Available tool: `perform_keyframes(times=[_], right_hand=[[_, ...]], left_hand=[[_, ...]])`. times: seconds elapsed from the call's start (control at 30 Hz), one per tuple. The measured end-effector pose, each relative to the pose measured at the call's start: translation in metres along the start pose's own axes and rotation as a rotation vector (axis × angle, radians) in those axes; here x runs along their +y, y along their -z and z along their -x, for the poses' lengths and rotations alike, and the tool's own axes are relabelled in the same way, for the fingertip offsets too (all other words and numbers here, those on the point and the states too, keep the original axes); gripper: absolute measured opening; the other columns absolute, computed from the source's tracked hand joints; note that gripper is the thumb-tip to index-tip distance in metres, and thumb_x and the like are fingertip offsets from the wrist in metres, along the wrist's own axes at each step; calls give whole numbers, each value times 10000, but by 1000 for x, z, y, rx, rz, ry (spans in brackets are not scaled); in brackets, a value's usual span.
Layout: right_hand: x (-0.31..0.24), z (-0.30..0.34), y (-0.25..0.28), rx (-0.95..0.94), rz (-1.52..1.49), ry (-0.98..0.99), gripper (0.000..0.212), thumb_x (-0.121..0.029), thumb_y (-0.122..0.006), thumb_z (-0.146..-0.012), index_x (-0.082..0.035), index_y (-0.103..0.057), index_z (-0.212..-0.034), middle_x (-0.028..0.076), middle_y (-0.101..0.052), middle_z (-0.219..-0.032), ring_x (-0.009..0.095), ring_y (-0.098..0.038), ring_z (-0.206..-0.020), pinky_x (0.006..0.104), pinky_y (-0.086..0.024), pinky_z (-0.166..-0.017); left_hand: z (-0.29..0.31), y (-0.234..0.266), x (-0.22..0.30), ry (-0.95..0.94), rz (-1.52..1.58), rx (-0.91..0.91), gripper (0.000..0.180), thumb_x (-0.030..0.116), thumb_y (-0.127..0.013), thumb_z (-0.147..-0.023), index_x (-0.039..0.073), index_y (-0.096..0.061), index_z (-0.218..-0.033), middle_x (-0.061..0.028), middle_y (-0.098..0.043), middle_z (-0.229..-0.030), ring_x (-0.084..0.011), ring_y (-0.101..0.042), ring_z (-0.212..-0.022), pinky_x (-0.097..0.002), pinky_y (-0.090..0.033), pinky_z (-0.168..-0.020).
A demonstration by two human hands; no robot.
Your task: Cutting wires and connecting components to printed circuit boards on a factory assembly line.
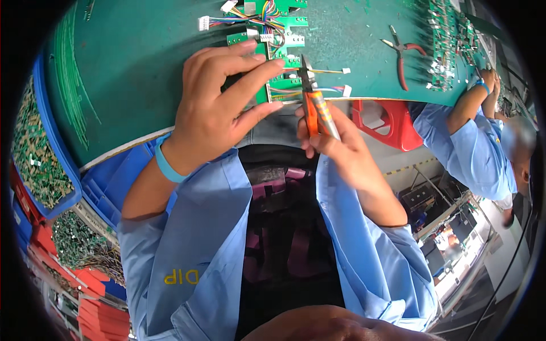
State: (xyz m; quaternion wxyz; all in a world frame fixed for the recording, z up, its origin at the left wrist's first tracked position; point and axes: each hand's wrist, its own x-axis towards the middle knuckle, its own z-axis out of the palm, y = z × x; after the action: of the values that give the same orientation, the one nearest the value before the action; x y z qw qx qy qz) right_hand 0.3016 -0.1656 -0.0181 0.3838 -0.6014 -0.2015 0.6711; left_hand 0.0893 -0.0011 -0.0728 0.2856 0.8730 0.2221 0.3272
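My left hand [219, 105] presses down on a green circuit board [277, 85] at the near edge of the green work mat [142, 68], fingers spread over the board. My right hand [330, 133] grips orange-handled cutters [314, 105], jaws pointing up at the board's right edge, close to thin coloured wires with white plugs [345, 90]. A blue band sits on my left wrist [168, 165]. More green boards with bundled coloured wires [267, 25] lie just beyond my left hand.
Red-handled pliers [402, 57] lie on the mat to the right, beside rows of small boards [449, 40]. A co-worker's blue-sleeved arm [472, 142] leans on the right end. Blue bins of green boards [37, 153] stand left; a red bin [387, 122] sits under the edge.
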Motion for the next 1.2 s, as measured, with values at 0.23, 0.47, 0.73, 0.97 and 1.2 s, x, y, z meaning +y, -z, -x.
perform_keyframes(times=[0.23, 0.47, 0.73, 0.97, 1.2], right_hand=[[-11, -1, -4, 55, 169, 31, 499, -8, -602, -966, -7, -585, -1465, 79, -694, -1156, 161, -637, -930, 282, -518, -835], [-18, 5, -7, 79, 212, -35, 512, 26, -574, -959, -9, -569, -1469, 88, -684, -1212, 173, -606, -1053, 289, -486, -943], [-17, 1, -7, 101, 428, 7, 404, 3, -568, -994, -16, -609, -1396, 85, -680, -1200, 173, -599, -1037, 288, -483, -939], [-8, -5, 2, 149, 441, 94, 405, -17, -597, -983, -8, -626, -1386, 83, -687, -1119, 180, -612, -889, 292, -499, -819], [-81, -55, 29, 109, -19, 73, 443, -42, -568, -962, 0, -622, -1400, 100, -679, -1082, 193, -630, -893, 287, -523, -766]], left_hand=[[1, 2, -4, -27, -105, -50, 514, 250, -897, -870, 83, -788, -1343, -47, -651, -1339, -268, -634, -1307, -454, -479, -1143], [3, -2, 0, 1, -105, -22, 523, 184, -908, -789, 119, -811, -1299, -5, -690, -1369, -211, -646, -1312, -457, -461, -1142], [0, 0, 2, 20, -96, -44, 520, 168, -905, -793, 126, -807, -1301, 0, -694, -1374, -209, -644, -1320, -466, -451, -1152], [-1, 0, -3, -40, -158, -30, 515, 300, -874, -850, 129, -790, -1329, -11, -688, -1370, -225, -630, -1336, -490, -421, -1174], [-57, 36, 19, 19, -90, -15, 788, 583, -778, -918, 91, -642, -1519, -100, -586, -1588, -348, -506, -1506, -601, -322, -1250]])
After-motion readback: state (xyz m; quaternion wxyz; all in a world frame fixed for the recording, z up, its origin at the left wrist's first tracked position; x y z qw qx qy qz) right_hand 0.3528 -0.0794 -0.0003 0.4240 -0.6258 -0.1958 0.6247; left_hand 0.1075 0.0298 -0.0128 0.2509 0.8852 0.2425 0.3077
